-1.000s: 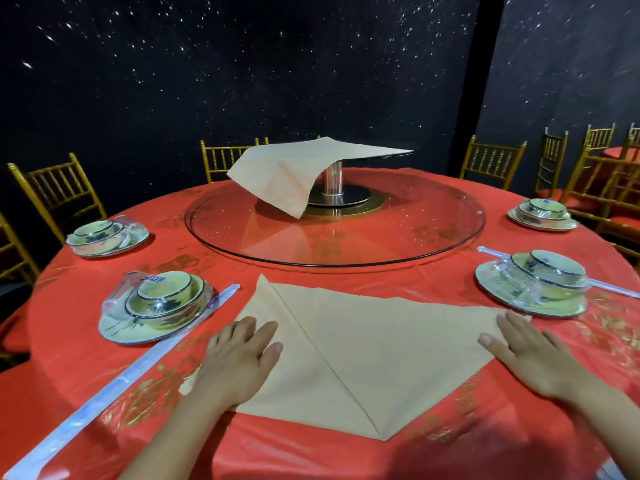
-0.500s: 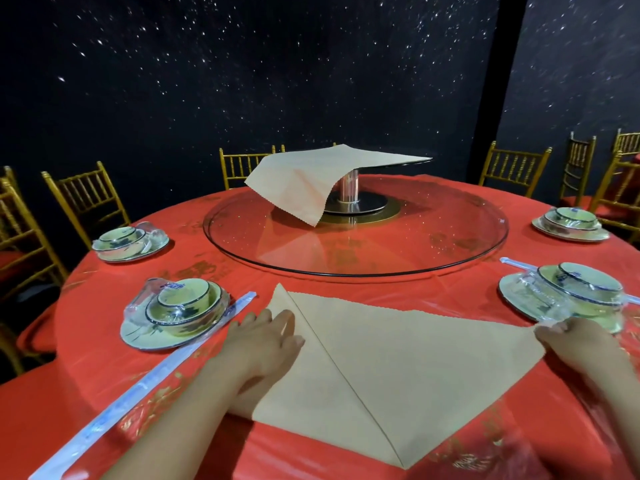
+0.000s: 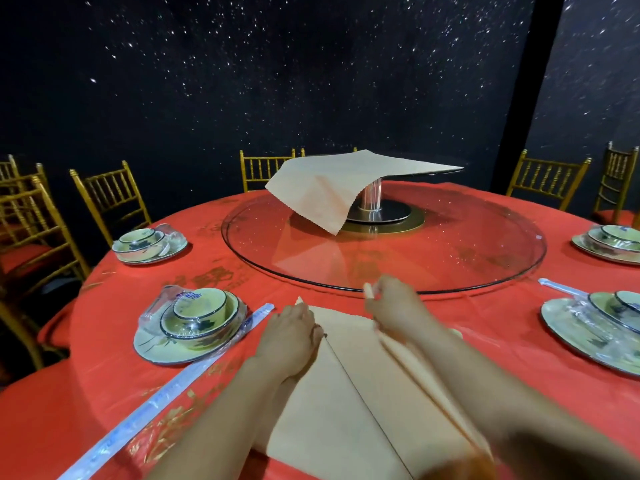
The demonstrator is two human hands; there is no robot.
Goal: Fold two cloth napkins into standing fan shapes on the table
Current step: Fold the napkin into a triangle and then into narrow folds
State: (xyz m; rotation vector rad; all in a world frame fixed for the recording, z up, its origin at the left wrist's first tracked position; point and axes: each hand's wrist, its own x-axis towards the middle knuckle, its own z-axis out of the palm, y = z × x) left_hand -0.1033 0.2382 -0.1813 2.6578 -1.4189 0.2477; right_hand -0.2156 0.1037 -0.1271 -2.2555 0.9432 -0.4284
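Beige napkin (image 3: 349, 393), right hand (image 3: 393, 306) pinching folded edge, left hand (image 3: 294, 336) pressing flat

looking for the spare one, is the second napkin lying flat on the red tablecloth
No, the second napkin is draped over the raised stand on the glass turntable, one corner hanging down.

Right hand (image 3: 394, 306) — napkin (image 3: 346, 410) corner now inward

Your left hand (image 3: 291, 337) presses flat on a beige napkin (image 3: 346, 403) lying on the red-clothed worktop (image 3: 86, 393). Your right hand (image 3: 394, 306) pinches one corner of it, raised and folded over. A second napkin (image 3: 322, 188) drapes from the stand (image 3: 372, 199) on the glass turntable (image 3: 450, 261).
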